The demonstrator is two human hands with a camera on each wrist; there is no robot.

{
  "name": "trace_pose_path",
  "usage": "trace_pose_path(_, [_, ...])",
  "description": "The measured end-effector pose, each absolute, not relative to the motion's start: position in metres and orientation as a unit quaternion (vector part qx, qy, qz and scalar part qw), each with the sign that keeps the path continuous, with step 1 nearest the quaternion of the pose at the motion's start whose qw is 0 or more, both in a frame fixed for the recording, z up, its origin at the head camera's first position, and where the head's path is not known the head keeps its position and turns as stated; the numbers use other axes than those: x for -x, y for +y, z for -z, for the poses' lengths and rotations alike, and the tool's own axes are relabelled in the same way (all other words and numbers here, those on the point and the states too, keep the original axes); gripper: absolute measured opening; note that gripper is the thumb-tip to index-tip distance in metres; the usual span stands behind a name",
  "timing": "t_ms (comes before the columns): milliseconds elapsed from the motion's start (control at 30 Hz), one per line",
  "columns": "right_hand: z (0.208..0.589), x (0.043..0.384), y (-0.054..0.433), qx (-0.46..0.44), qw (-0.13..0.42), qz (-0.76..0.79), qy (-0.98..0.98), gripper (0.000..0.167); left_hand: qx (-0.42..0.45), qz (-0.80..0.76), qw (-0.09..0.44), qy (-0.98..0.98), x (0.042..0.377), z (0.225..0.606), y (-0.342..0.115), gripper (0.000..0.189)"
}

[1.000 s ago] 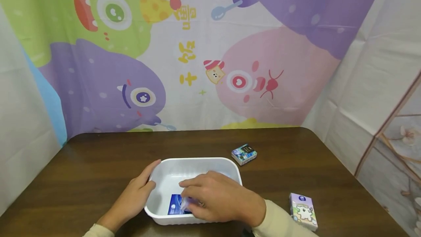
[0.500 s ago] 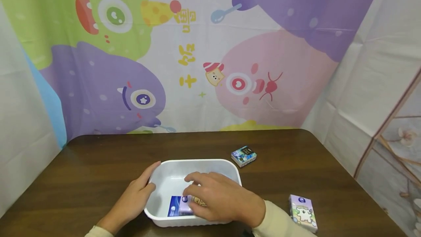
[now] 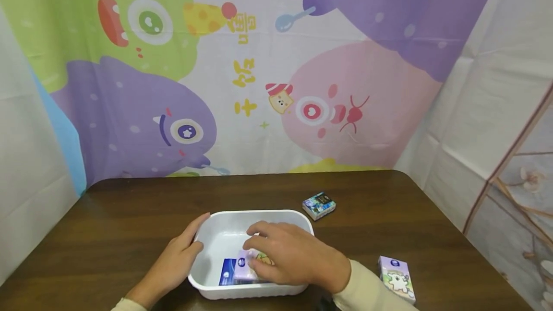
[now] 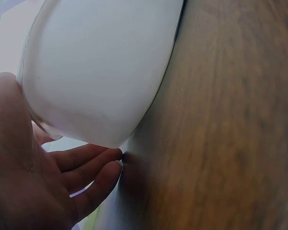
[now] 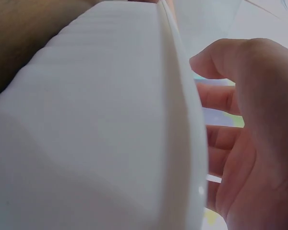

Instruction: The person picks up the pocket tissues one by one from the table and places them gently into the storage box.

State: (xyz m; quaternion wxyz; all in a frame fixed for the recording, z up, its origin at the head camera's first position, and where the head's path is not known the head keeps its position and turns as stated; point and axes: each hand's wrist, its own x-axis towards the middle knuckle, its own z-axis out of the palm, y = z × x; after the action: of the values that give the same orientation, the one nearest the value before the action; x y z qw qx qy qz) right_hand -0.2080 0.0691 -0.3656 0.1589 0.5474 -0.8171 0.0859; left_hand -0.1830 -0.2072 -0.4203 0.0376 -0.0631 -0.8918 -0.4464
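Observation:
A white plastic tub (image 3: pixel 207 289) stands on the table near its front edge. My left hand (image 3: pixel 174 258) holds the tub's left end, thumb at the rim and fingers along the outside of the corner; the left wrist view shows these fingers bent around the wall. Inside the tub lie a blue tissue pack (image 3: pixel 227 271) and a purple cartoon tissue pack (image 3: pixel 242 272) that covers part of it. Over the purple pack my right hand (image 3: pixel 294 256) reaches in across the near right rim, its fingers spread and loosely bent. The hand hides that pack's right part.
A small blue-green patterned pack (image 3: pixel 318 206) lies on the table behind the tub's right corner. Another purple cartoon tissue pack (image 3: pixel 396 278) lies to the right, beside the right sleeve (image 3: pixel 367 289). A printed cloth (image 3: pixel 259 148) hangs behind the table.
The purple pack has come down from a tilted, blurred pose to lie flatter in the tub. My right fingers have loosened and risen slightly off it. The left hand stays put.

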Motion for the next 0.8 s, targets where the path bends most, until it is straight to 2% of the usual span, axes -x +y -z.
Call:
trace_pose_path(433, [0.359, 0.221, 0.083, -0.535, 0.188, -0.117, -0.815, 0.022, 0.063, 0.446, 0.035, -0.892, 0.182, 0.421, -0.208, 0.058])
trace_pose_path(800, [0.353, 0.238, 0.103, -0.484, 0.171, -0.163, -0.842, 0.018, 0.062, 0.447, 0.040, -0.892, 0.183, 0.423, -0.209, 0.058])
